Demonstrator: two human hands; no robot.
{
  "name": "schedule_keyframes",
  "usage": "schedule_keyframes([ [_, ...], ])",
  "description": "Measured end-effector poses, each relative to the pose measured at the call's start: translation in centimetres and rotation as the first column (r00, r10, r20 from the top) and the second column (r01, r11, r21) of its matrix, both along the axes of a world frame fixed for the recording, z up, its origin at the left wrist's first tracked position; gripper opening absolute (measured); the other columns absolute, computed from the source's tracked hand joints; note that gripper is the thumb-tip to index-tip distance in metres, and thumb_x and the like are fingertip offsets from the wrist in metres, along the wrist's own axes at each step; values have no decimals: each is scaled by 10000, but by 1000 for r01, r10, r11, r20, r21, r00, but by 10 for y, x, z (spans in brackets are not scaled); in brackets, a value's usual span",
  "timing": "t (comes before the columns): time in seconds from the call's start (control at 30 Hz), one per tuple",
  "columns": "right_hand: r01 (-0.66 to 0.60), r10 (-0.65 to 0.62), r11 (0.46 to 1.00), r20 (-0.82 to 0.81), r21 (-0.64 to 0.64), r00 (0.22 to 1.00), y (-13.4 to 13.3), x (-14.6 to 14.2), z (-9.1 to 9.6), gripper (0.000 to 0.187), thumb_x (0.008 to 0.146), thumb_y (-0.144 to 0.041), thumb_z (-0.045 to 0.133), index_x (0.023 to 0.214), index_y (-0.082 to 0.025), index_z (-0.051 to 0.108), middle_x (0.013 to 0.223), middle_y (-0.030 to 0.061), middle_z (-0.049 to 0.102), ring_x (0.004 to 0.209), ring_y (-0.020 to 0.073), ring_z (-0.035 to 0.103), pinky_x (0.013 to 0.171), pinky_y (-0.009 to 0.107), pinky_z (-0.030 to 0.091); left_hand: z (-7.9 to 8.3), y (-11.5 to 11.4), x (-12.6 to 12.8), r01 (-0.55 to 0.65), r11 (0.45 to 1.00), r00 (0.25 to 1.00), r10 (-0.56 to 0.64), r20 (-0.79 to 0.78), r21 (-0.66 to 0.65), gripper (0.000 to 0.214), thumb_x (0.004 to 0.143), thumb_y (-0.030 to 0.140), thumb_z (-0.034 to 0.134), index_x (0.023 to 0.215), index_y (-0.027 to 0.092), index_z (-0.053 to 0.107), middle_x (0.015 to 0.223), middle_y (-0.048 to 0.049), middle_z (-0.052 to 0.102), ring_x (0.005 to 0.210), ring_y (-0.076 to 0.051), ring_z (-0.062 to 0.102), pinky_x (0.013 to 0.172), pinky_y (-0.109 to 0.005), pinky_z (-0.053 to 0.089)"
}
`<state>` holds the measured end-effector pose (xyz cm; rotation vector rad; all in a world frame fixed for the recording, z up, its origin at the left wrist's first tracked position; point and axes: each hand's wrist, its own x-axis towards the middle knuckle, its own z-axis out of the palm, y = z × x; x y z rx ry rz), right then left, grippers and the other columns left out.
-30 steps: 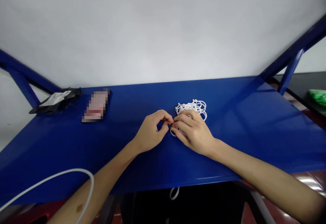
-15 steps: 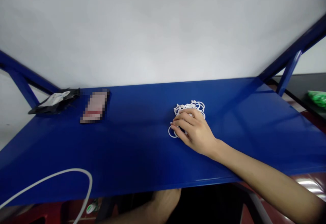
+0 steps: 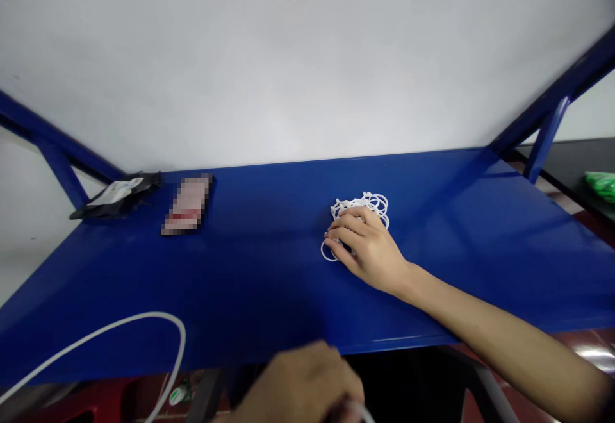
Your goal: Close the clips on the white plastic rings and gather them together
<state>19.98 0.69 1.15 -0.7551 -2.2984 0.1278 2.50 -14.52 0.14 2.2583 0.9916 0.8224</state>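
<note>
A small pile of thin white cord loops with little round beads [image 3: 379, 204] lies right of the middle on the blue tabletop. My right hand [image 3: 365, 247] rests over it, fingers curved down onto the loops and covering part of them. One loop shows beyond my thumb on the near left side. At the bottom of the view, my left hand [image 3: 302, 381] is smeared by motion in front of the table's near edge. Its fingers look curled, and a piece of white cord [image 3: 364, 414] sticks out beside them, mostly cut off by the frame.
A thick white cable [image 3: 144, 316] arches over the table's front left. Farther back lie a pixelated phone-like slab [image 3: 188, 205] and a black plastic bag with a white label [image 3: 118, 192]. Blue frame bars [image 3: 548, 134] rise at both sides. A green bundle [image 3: 603, 186] sits far right.
My left hand has risen from below the table edge, and white cord now shows at its fingers. My right hand stays on the pile. The view has shifted slightly.
</note>
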Motion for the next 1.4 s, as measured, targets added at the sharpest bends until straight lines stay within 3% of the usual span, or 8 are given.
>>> schedule_keyframes([
  [0.13,12,-12,1000,-38,-2,999,0,2,0,195,958,-237,566,1137,-180,621,1034,84,694,1004,249,585,900,454,503,59,92,-21,-253,867,936,332,118,-429,153,926,323,540,842,213,606,667,30,615,554,-106,549,515,-214,434],
  [0.3,2,-8,994,-59,-105,998,2,5,-2,449,985,-251,507,1414,-183,394,1148,135,605,920,208,632,796,395,565,32,155,-22,-297,805,911,399,99,-514,214,911,323,482,939,189,647,601,46,516,495,-97,471,471,-208,382],
  [0.6,28,-30,998,-40,-47,999,6,4,-6,211,974,-271,547,1165,-187,575,1008,91,685,920,230,620,812,412,502,13,143,-17,-216,873,926,325,193,-437,196,933,265,442,1000,203,616,607,63,534,509,-88,514,520,-205,433],
  [0.93,-171,155,979,-140,-114,978,9,9,-4,166,977,-209,547,1140,-199,577,942,51,677,851,164,611,771,324,529,21,140,-16,69,732,844,319,430,-678,126,898,261,523,986,176,555,579,63,509,478,-91,503,461,-217,455],
  [1.03,-150,134,983,-146,-102,980,8,10,-2,138,970,-200,557,1104,-194,589,963,61,683,891,175,628,781,334,539,23,138,-18,-24,826,882,283,376,-564,157,918,260,510,1044,179,556,675,34,554,546,-103,545,512,-242,497],
  [1.13,-110,93,990,-172,-89,981,7,11,1,150,961,-201,577,1110,-196,594,1016,68,694,966,185,641,830,352,548,23,134,-22,-183,977,952,203,230,-107,278,907,224,540,1183,196,557,975,-44,625,774,-138,615,721,-315,560],
  [1.23,-93,78,993,-200,-70,977,7,12,2,164,951,-201,598,1115,-197,601,1029,64,703,978,177,652,847,347,555,19,134,-23,-175,940,985,164,62,291,389,887,215,601,1269,210,532,1150,-77,603,963,-180,620,873,-365,554],
  [1.4,-94,83,994,-193,-49,978,6,13,3,185,951,-185,596,1136,-187,607,1037,73,711,979,175,662,841,338,565,9,139,-24,-176,878,979,202,-11,445,353,920,294,623,1250,203,532,1133,-76,640,1026,-196,648,891,-358,571],
])
